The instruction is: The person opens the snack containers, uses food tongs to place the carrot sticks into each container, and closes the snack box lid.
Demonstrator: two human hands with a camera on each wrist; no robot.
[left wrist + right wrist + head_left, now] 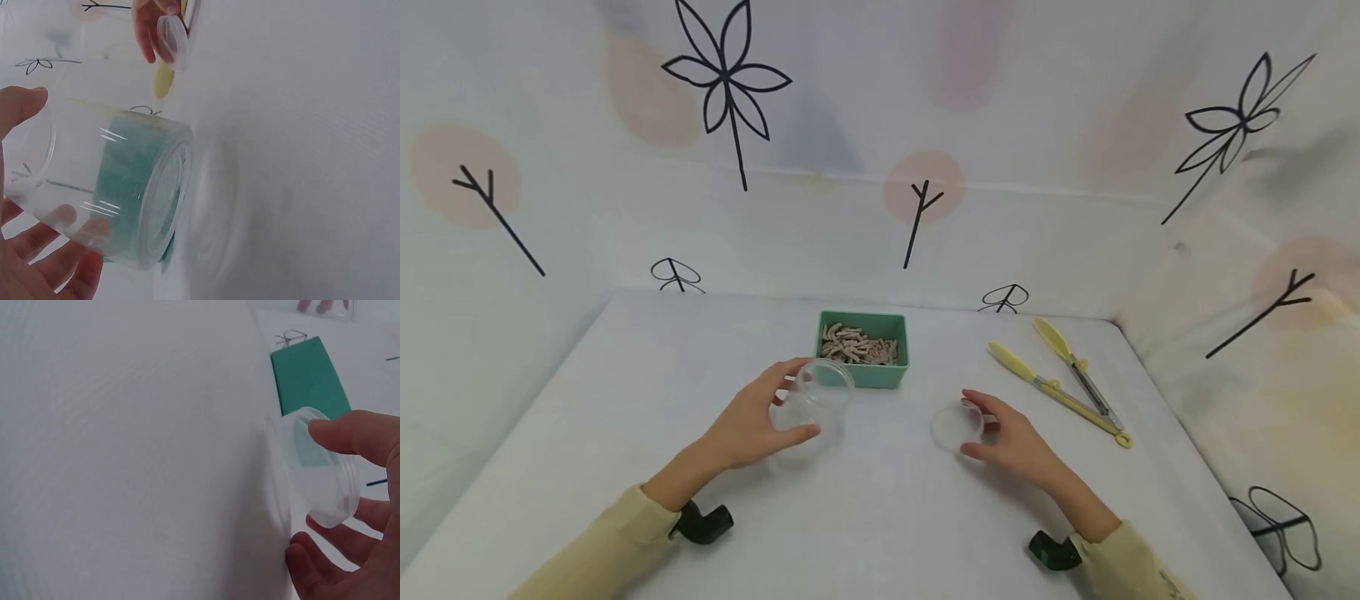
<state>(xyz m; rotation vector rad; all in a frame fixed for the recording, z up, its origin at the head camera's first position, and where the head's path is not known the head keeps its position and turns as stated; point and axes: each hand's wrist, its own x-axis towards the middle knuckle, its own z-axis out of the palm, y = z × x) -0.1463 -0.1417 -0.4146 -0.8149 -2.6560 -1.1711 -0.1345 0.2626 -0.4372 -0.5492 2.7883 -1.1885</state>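
My left hand (748,423) holds a clear, see-through jar (78,140) around its side, thumb on one side and fingers on the other. Its base is at or just above the white table; I cannot tell if they touch. To the right, my right hand (1013,440) grips a clear round lid (315,478) by its edge between thumb and fingers. The lid is close to the table surface. Just behind the jar stands a green rectangular box (867,377), holding many small greyish-brown curved pieces (850,344).
Yellow-tipped metal tongs (1073,406) lie spread at the right of the white table (880,517). A white cloth backdrop (850,225) with line-drawn flowers rises behind the table and along its sides. Black wrist cameras (703,525) sit under both sleeves.
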